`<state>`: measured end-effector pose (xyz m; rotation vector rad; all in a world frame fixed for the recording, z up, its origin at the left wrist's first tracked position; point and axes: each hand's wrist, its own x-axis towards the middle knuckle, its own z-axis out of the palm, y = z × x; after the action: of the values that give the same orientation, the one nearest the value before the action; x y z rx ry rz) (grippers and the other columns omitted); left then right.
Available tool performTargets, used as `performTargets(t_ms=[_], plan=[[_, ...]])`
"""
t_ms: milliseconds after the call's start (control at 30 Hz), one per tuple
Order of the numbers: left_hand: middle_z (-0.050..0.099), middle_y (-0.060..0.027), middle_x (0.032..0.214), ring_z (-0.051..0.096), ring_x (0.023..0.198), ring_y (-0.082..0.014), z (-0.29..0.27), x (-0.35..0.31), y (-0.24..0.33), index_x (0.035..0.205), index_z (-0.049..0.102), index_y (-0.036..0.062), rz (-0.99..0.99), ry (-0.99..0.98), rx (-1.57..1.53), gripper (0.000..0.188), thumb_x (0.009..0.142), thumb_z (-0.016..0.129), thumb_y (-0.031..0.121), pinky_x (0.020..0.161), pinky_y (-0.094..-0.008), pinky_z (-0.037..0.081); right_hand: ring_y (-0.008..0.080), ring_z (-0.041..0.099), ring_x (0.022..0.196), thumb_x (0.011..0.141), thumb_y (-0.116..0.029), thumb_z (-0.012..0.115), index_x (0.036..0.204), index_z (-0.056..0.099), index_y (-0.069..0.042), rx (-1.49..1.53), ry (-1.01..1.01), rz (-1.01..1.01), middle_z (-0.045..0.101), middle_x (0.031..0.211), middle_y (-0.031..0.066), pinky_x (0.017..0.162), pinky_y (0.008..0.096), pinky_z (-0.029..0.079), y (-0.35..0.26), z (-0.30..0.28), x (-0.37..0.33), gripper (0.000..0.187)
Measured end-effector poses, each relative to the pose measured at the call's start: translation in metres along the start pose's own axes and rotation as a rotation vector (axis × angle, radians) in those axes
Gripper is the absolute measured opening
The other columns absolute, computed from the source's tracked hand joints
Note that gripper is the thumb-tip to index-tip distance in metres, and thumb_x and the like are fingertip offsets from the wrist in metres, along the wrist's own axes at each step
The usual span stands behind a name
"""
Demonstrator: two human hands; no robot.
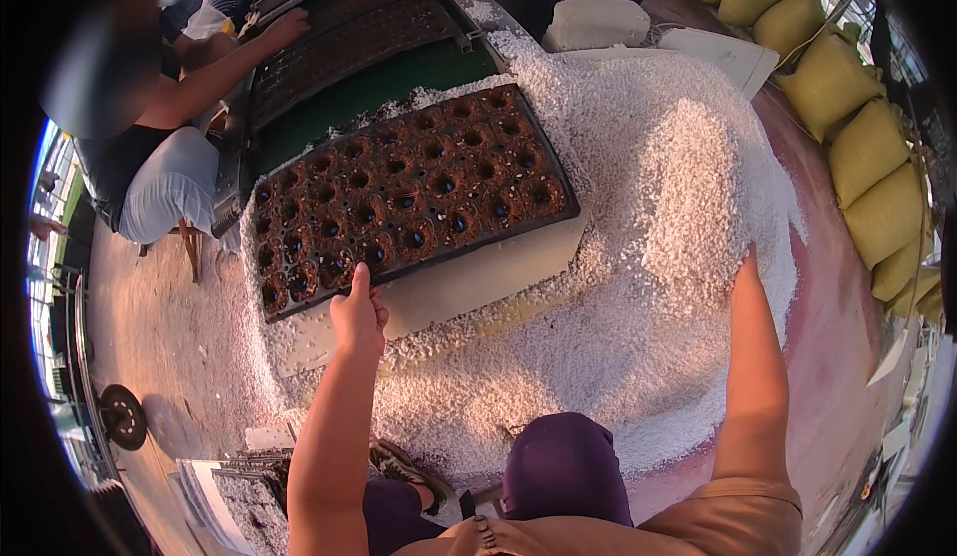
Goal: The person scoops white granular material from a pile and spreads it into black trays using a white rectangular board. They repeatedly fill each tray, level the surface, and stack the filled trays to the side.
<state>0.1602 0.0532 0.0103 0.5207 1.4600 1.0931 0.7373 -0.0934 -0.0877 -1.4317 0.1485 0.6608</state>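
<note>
A black seedling tray (pixel 414 187) lies tilted across a pale board (pixel 478 282), its round cells filled with dark brown growing medium, each with a hollow. Blue specks show in several hollows, and white granules are scattered over the cells. At the tray's near edge is my left hand (pixel 357 315), closed, thumb over the rim and fingers curled below it. My right hand (pixel 744 265) is sunk in a heap of white perlite-like granules (pixel 693 197); its fingers are hidden there.
At the upper left another person's hand (pixel 287 28) reaches over a conveyor with a green belt (pixel 379 93) and more dark-filled trays (pixel 349 43). Yellow sacks (pixel 877 182) line the right side. Granules surround my knee (pixel 563 466). A black wheel (pixel 122 417) stands far left.
</note>
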Motion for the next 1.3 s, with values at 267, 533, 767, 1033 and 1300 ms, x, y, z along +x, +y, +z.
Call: performTargets(t_ms=[267,533,767,1033,1300], plan=[[0.059,-0.009,0.094,0.057,0.075,-0.0147,-0.021,-0.076,0.002,0.105,0.044,0.0039,-0.209,-0.411,0.157,0.035,0.086,0.051,0.033,0.064,-0.0286,0.047,0.0347,0.057,0.088,0.069,-0.02,0.06,0.095,0.057,0.001,-1.46,-0.168,-1.02,0.059,0.093,0.0216,0.074,0.0371,0.045,-0.121,0.154,-0.058,0.034],[0.054,-0.0063,0.105,0.051,0.089,-0.0168,-0.1,-0.02,0.033,0.112,0.05,0.0053,0.717,0.255,0.698,0.028,0.084,0.052,0.012,0.076,-0.0249,0.041,0.0283,0.058,0.089,0.064,-0.031,0.069,0.098,0.057,-0.002,-1.293,-0.499,-1.045,0.06,0.094,0.0168,0.077,0.0358,0.045,-0.107,0.293,-0.292,0.047],[0.056,-0.005,0.094,0.054,0.08,-0.0106,-0.139,0.015,0.011,0.115,0.048,0.0037,0.272,0.01,0.148,0.031,0.088,0.05,0.017,0.062,-0.0242,0.047,0.0249,0.061,0.082,0.067,-0.022,0.066,0.095,0.058,-0.001,-1.129,-0.566,-1.081,0.062,0.088,0.0154,0.071,0.0346,0.046,-0.127,0.281,-0.307,0.036],[0.059,-0.0055,0.083,0.056,0.068,-0.0103,-0.188,-0.002,-0.029,0.109,0.052,-0.0001,0.227,-0.017,0.051,0.028,0.083,0.056,0.01,0.054,-0.0209,0.049,0.0316,0.059,0.088,0.074,-0.007,0.053,0.099,0.053,-0.004,-1.899,-0.303,-1.157,0.06,0.092,0.0169,0.075,0.0403,0.047,0.007,0.239,-0.377,0.026],[0.058,-0.0061,0.087,0.057,0.071,-0.011,-0.174,-0.014,0.032,0.113,0.049,-0.0009,0.187,-0.07,0.029,0.028,0.087,0.049,0.01,0.062,-0.0236,0.051,0.0212,0.059,0.084,0.074,-0.011,0.057,0.102,0.052,-0.001,-1.728,-0.712,-1.3,0.059,0.089,0.0107,0.064,0.0344,0.048,0.101,0.375,-0.536,0.03]])
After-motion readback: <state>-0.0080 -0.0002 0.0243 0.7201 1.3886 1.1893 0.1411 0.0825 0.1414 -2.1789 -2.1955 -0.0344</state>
